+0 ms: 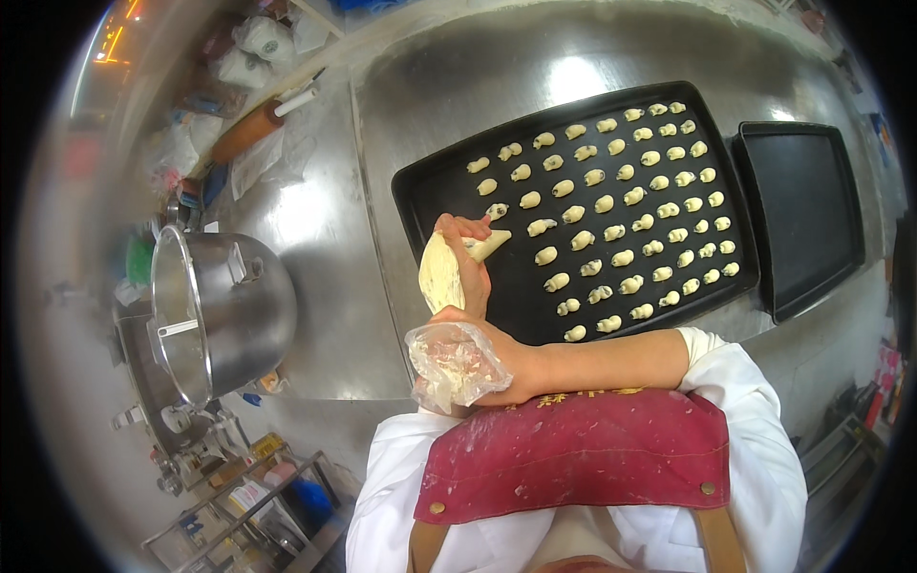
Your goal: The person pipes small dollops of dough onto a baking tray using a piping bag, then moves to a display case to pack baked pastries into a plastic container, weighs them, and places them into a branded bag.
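My left hand [477,277] and right hand [501,358] both clamped round the piping bag [440,272], tip inside the black tray's [430,191] left edge, bare space bordering the dough blobs [604,203].

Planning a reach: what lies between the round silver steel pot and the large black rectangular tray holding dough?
In the head view, only bare, seamed grey steel tabletop separates pot from tray.

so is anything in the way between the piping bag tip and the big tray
Nothing visible. The tip of the piping bag, held in the left hand and right hand, shows against a bare stretch of the big tray; dough blobs lie close by, but none in between. The tip's height can't be told.
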`<action>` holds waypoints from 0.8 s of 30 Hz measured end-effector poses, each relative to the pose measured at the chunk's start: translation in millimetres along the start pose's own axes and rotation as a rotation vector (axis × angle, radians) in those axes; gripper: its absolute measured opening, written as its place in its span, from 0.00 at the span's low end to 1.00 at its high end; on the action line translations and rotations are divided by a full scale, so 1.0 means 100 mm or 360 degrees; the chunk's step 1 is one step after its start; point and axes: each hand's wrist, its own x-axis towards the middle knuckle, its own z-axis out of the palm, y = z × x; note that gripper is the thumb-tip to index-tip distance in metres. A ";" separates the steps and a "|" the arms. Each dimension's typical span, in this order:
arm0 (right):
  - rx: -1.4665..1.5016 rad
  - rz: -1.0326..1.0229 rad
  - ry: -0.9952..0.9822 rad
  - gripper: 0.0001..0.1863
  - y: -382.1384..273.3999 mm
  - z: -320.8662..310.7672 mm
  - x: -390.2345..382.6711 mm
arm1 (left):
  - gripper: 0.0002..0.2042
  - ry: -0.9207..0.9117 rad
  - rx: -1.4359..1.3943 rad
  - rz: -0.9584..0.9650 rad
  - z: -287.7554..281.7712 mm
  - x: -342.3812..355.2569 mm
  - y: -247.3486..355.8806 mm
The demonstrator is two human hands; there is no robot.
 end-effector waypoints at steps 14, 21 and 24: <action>-0.0191 -0.0051 -0.0113 0.13 -0.02 -0.05 0.00 | 0.19 0.0124 0.0208 0.0040 0.02 -0.04 0.01; 0.0169 0.0081 -0.0174 0.14 -0.19 -0.01 -0.03 | 0.19 0.0094 0.0403 0.0213 0.01 -0.15 0.17; 0.0088 -0.0080 -0.0178 0.14 -0.22 0.03 -0.02 | 0.19 0.0034 0.0207 0.0131 0.00 -0.23 0.21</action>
